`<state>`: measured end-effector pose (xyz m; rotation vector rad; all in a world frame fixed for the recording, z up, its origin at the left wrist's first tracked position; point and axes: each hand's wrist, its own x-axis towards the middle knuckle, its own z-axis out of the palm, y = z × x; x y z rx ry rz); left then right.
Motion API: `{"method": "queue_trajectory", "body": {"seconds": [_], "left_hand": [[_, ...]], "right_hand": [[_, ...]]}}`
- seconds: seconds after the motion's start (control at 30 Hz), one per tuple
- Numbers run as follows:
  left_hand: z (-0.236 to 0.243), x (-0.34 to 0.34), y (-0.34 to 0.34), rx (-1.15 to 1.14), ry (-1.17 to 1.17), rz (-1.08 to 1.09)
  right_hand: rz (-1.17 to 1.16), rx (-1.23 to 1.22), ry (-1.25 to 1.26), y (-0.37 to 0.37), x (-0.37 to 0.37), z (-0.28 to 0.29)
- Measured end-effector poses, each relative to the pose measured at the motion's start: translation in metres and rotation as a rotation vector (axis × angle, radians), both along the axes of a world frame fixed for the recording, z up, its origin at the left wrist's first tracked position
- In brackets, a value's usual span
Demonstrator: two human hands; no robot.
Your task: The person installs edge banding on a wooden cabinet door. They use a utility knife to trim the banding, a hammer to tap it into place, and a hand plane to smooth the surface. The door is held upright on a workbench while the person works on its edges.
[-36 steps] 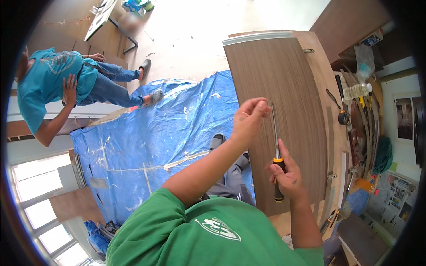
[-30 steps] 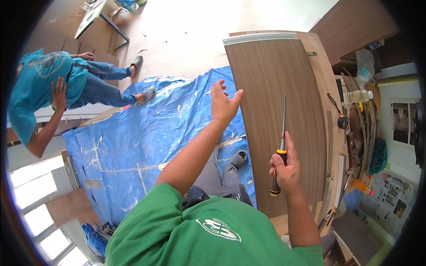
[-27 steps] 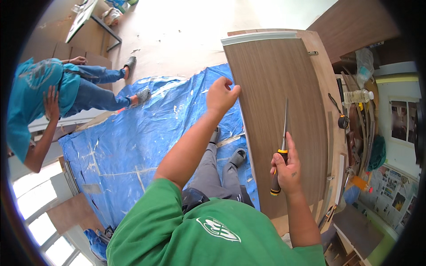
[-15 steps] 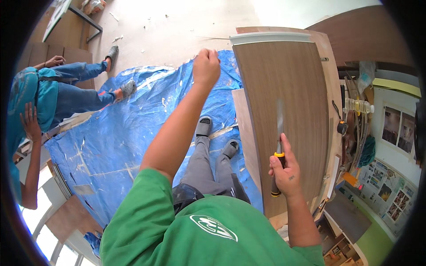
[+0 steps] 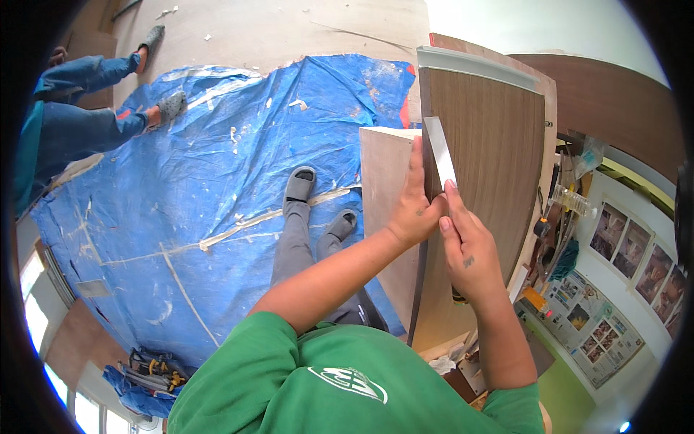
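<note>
Right grip point(image 5: 471, 249) wrapped round tool point(image 5: 440, 153): likely stiff, light; hold by handle point(image 5: 458, 296). Left grip point(image 5: 415, 217) unclenched, beside the panel point(image 5: 499, 137).

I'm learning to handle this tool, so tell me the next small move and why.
Perhaps settle the blade flat along the left edge of the brown panel: the right hand holds it close to that edge, and the left hand is alongside with fingers extended, seemingly placed to guide. Whether blade and edge already touch is unclear.
</note>
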<state>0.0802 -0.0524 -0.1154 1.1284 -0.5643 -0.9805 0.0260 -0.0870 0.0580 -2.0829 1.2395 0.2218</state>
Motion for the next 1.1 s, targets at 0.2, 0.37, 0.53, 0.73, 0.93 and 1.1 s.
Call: {"method": "queue_trajectory", "body": {"seconds": [0.2,0.37,0.53,0.73,0.93,1.1], "left_hand": [[0.009,-0.009,-0.017,0.029,-0.095,0.162],[0.014,-0.004,-0.016,0.026,-0.056,0.155],[0.012,-0.007,-0.017,-0.002,-0.077,0.182],[0.013,-0.006,-0.016,0.021,-0.07,0.172],[0.015,-0.005,-0.016,0.018,-0.16,0.194],[0.014,-0.004,-0.014,0.028,-0.048,0.143]], "right_hand": [[0.014,-0.026,0.026,0.0,0.009,0.003],[0.03,-0.058,0.06,-0.016,0.033,0.0],[-0.065,0.067,0.14,0.001,0.023,0.015],[-0.041,0.014,0.16,-0.004,0.032,0.01],[0.001,-0.064,0.131,-0.005,0.032,0.005],[-0.077,0.032,0.192,-0.006,0.039,0.013]]}}
